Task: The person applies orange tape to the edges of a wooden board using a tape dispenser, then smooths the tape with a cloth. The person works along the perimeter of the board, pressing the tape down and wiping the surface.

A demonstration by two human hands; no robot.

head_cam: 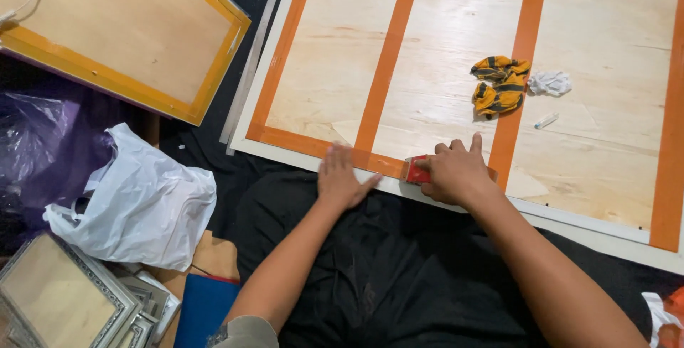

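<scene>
A large plywood board (456, 42) in a white frame lies in front of me, banded with orange tape strips (388, 56). My right hand (456, 173) grips a red tape dispenser (415, 170) pressed on the orange strip along the board's near edge. Just to its left, my left hand (342, 177) lies flat with fingers spread on that same taped edge. A crumpled wad of orange and black tape (500, 86) sits on the board beyond my right hand, with a scrap of white paper (550, 82) beside it.
A smaller orange-edged board (121, 31) leans at upper left. A white plastic bag (139, 202) and a purple bag (35, 145) lie at left. Silver picture frames (64, 298) are stacked at bottom left. Black cloth (399, 284) covers my lap. A small clear tube (546, 121) rests on the board.
</scene>
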